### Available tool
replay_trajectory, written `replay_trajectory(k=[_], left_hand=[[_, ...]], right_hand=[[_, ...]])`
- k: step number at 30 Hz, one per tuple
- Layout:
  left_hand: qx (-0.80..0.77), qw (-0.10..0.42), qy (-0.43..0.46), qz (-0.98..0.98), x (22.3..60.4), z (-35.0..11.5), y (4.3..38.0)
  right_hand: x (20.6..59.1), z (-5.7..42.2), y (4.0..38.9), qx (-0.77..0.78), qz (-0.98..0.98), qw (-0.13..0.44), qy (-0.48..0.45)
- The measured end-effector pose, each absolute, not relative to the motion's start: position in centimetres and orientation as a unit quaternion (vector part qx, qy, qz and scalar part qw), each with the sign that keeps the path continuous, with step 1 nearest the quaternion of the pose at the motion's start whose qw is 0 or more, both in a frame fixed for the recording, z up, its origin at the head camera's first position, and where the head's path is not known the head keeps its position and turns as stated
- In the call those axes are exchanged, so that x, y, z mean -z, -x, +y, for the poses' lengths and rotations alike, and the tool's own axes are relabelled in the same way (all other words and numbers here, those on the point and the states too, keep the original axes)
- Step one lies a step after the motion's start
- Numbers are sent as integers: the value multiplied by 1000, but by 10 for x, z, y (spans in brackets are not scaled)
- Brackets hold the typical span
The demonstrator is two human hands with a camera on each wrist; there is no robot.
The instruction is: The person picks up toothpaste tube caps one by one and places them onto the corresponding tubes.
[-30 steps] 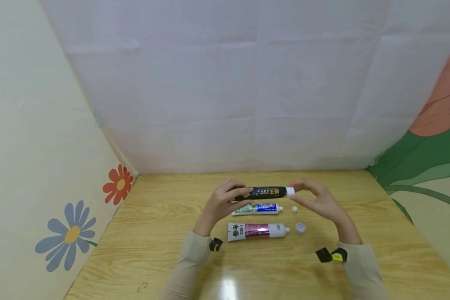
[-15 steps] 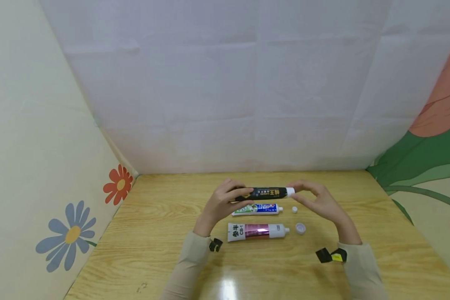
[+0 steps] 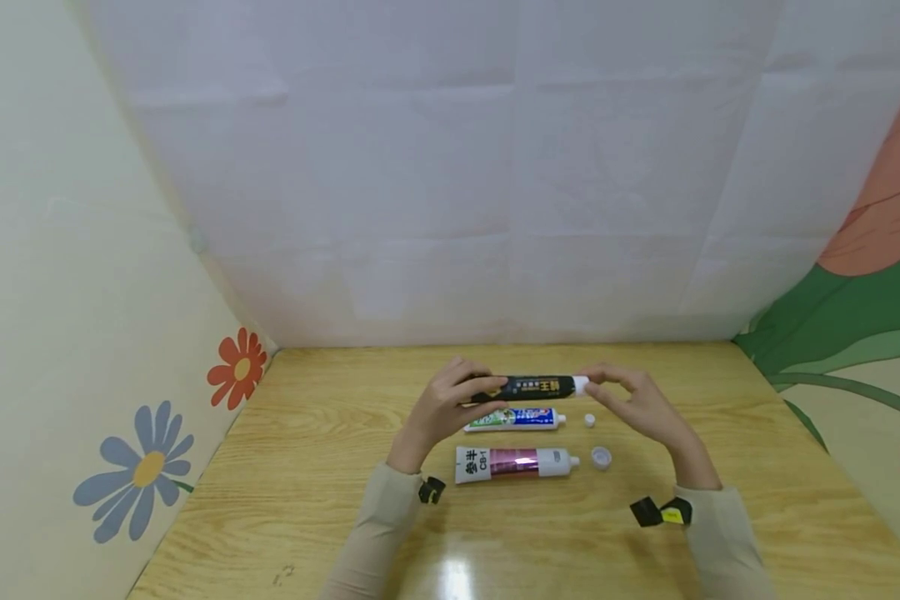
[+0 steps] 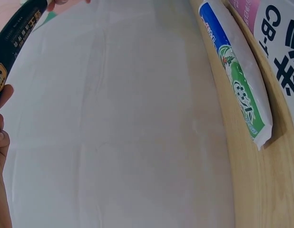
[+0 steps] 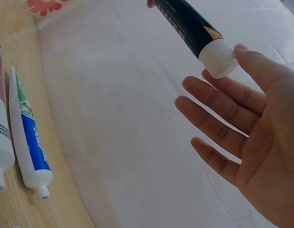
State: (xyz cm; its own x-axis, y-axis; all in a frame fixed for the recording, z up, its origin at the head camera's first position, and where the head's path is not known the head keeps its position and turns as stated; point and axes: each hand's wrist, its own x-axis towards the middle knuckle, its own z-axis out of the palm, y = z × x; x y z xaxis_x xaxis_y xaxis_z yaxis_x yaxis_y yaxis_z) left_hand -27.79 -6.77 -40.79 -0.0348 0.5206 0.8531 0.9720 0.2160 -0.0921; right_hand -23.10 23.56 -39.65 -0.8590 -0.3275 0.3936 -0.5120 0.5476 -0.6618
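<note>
Wood-grain tabletop [image 3: 307,467], white sheet [image 3: 450,183] just hanging out behind its far edge
Left hand [image 3: 438,408] is gripping a slim black tube [image 3: 536,387] above the tabletop, right hand [image 3: 642,407] is pinching its white cylindrical cap [image 3: 581,385]

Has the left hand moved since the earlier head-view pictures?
No, not visibly: the left hand, gripping the black tube, keeps the same place relative to the back edge of the wooden table.

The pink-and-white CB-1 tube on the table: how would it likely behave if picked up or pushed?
The pink-and-white CB-1 tube would probably give when squeezed and might ooze, since its nozzle is uncapped. Its wide, flat tail should resist rolling. The shiny pink band suggests a slightly slippery grip.
</note>
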Motion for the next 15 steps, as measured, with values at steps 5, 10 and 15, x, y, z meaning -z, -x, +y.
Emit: replay_trajectory(k=[5, 10, 15], left_hand=[[275, 408, 562, -665, 408, -67, 278], [275, 408, 562, -666, 408, -67, 278], [276, 407, 562, -665, 408, -66, 277]], right_hand=[[388, 231, 225, -403, -878, 105, -236], [374, 224, 215, -407, -875, 98, -241], [390, 233, 227, -412, -870, 99, -252]])
